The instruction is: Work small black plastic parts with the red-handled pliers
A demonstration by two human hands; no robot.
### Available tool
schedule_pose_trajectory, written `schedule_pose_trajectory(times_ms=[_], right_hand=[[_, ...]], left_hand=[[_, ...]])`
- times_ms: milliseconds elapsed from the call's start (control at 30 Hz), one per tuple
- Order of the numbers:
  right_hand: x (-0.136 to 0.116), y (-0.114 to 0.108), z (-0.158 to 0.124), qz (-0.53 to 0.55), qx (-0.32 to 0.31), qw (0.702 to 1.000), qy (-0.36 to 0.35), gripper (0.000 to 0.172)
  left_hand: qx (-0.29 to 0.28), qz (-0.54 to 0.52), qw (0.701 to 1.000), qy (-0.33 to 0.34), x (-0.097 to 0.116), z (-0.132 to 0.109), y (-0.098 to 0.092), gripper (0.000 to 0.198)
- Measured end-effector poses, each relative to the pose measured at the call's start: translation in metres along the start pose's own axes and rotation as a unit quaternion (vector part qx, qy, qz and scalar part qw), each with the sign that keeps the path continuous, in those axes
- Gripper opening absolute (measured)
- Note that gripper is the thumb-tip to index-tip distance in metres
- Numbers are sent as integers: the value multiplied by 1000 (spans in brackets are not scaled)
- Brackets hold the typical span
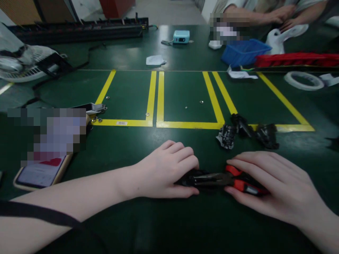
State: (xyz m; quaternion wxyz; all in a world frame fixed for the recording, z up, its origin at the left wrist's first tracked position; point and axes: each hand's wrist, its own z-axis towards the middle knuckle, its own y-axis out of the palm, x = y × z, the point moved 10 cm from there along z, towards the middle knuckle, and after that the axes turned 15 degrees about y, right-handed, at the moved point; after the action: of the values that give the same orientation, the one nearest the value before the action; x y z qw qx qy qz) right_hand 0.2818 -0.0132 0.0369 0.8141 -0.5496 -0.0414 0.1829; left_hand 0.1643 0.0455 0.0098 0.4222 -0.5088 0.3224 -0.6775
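My right hand [275, 183] is closed around the red-and-black handles of a pair of pliers [230, 180] lying low over the green table [185, 98]. The pliers' dark jaws point left toward my left hand [169, 173]. My left hand is curled over a small black part [189, 180] at the jaws; most of that part is hidden under my fingers. Just beyond my hands lie three black plastic parts [247, 132] by the yellow tape line.
A phone [42, 174] lies at the left. A fan [23, 63] and a long black rail [79, 30] sit at the back left. A blue bin [245, 51], a red strip [296, 59], a tape roll [303, 80] and another person's hands [280, 16] are at the back right.
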Motion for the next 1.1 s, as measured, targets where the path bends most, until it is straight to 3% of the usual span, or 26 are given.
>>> schedule_pose_trajectory(times_ms=[200,533,800,1100], right_hand=[[0,-2,-1,22,14,1000,9,36],[-8,-15,0,21,54,998,10,37],[-8,-18,-1,23,66,997,19,36],[-7,-22,-3,27,86,996,17,39]], left_hand=[[-12,-19,999,-25,0,0,3,31],[-20,-15,999,-39,5,0,5,45],[0,2,998,-56,1,-2,4,30],[75,52,993,-71,1,-8,-9,66]])
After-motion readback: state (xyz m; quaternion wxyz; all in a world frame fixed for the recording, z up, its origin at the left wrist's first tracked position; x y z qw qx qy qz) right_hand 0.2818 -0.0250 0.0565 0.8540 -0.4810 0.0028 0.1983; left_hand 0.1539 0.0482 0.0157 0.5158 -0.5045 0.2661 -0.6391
